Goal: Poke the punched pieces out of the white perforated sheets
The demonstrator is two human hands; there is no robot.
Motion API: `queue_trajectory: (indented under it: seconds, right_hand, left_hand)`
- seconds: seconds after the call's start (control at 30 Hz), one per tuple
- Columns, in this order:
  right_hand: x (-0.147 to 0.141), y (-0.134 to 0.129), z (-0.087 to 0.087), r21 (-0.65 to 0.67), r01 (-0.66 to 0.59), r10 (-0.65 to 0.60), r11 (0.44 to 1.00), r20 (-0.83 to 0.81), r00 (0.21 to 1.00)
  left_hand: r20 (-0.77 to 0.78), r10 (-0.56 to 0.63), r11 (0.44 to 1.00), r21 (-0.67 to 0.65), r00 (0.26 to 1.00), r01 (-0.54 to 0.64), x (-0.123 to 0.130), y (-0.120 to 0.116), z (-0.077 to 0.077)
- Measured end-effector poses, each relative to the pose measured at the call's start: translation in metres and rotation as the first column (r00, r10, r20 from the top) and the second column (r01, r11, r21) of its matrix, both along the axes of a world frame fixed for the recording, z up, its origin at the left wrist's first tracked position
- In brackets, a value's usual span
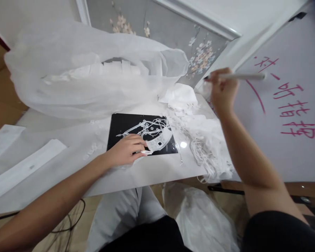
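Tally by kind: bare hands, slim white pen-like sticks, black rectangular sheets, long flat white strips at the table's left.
Bare hands, left hand and right hand: 2
Slim white pen-like stick: 1
Black rectangular sheet: 1
Flat white strips: 2
Total: 6

One pen (248,76), one black mat (116,126), two hands (126,149).

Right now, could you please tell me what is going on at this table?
A person's left hand is at a curved white piece on a black mat. The right hand is raised, holding a white pen-like tool in front of the whiteboard. Tangled white cords lie beside the mat.
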State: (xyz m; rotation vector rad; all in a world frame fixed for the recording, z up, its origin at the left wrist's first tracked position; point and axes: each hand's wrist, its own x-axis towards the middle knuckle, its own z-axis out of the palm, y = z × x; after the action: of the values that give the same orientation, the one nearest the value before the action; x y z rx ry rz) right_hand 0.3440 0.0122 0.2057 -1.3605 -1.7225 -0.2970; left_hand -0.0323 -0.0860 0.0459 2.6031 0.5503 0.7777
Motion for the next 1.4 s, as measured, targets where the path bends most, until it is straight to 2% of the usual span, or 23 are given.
queue_trajectory:
  seconds: [0.07,0.13,0.17,0.23,0.3,0.4,0.47,0.53,0.63,0.7,0.73,0.8,0.87,0.93,1.07,1.2,1.3,1.4]
  right_hand:
    - [-0.042,-0.055,-0.033,-0.014,-0.223,0.221,0.975,-0.073,0.972]
    - [-0.079,-0.104,-0.063,-0.127,-0.439,0.410,0.889,-0.203,0.889]
    - [-0.094,-0.124,-0.075,-0.167,-0.506,0.452,0.846,-0.278,0.848]
    - [-0.120,-0.154,-0.093,-0.265,-0.590,0.469,0.763,-0.401,0.787]
    - [-0.138,-0.171,-0.103,-0.269,-0.663,0.477,0.699,-0.515,0.712]
    - [-0.152,-0.179,-0.112,-0.232,-0.709,0.454,0.666,-0.628,0.632]
    - [-0.156,-0.178,-0.118,-0.238,-0.699,0.397,0.674,-0.682,0.615]
    - [-0.157,-0.176,-0.125,-0.261,-0.674,0.308,0.691,-0.738,0.601]
    - [-0.158,-0.176,-0.137,-0.252,-0.639,0.163,0.727,-0.840,0.517]
    - [-0.160,-0.179,-0.145,-0.241,-0.593,0.089,0.768,-0.877,0.473]
    - [-0.163,-0.181,-0.148,-0.244,-0.561,0.070,0.791,-0.875,0.479]
    - [-0.169,-0.186,-0.156,-0.274,-0.488,0.044,0.829,-0.837,0.545]
    - [-0.177,-0.190,-0.163,-0.326,-0.423,0.007,0.845,-0.785,0.619]
    - [-0.185,-0.193,-0.171,-0.372,-0.380,-0.033,0.847,-0.750,0.661]
    - [-0.195,-0.193,-0.182,-0.413,-0.347,-0.065,0.842,-0.715,0.696]
    - [-0.196,-0.192,-0.183,-0.463,-0.301,-0.116,0.834,-0.680,0.724]
    - [-0.199,-0.192,-0.183,-0.460,-0.268,-0.138,0.847,-0.676,0.724]
    - [-0.204,-0.192,-0.184,-0.432,-0.244,-0.131,0.868,-0.673,0.728]
  left_hand:
    - [0.141,-0.035,0.993,-0.107,0.989,0.051,-0.004,-0.001,0.011]
    - [0.235,-0.034,0.977,-0.195,0.971,0.082,-0.006,-0.003,0.021]
    - [0.267,-0.019,0.971,-0.223,0.964,0.081,-0.006,-0.004,0.025]
    - [0.304,0.029,0.965,-0.257,0.952,0.053,-0.005,-0.006,0.028]
    - [0.328,0.055,0.956,-0.289,0.943,0.045,-0.002,-0.008,0.026]
    - [0.361,0.029,0.921,-0.373,0.932,0.116,0.004,-0.011,0.019]
    - [0.373,0.046,0.884,-0.447,0.927,0.136,0.006,-0.012,0.015]
    - [0.351,0.108,0.848,-0.521,0.930,0.099,0.006,-0.013,0.014]
    - [0.282,0.181,0.784,-0.620,0.942,0.035,0.000,-0.011,0.016]
    - [0.196,0.124,0.733,-0.679,0.973,0.044,-0.009,-0.005,0.020]
    - [0.132,0.057,0.709,-0.703,0.990,0.053,-0.014,-0.001,0.022]
    - [-0.022,-0.086,0.675,-0.736,0.996,0.042,-0.026,0.009,0.026]
    - [-0.138,-0.161,0.673,-0.739,0.977,0.007,-0.035,0.016,0.030]
    - [-0.202,-0.178,0.685,-0.728,0.963,-0.026,-0.042,0.021,0.034]
    - [-0.306,-0.205,0.669,-0.737,0.930,-0.095,-0.052,0.023,0.040]
    - [-0.344,-0.211,0.643,-0.754,0.915,-0.134,-0.057,0.023,0.041]
    - [-0.345,-0.166,0.685,-0.715,0.924,-0.144,-0.053,0.020,0.041]
    - [-0.324,-0.143,0.774,-0.626,0.935,-0.099,-0.046,0.016,0.040]
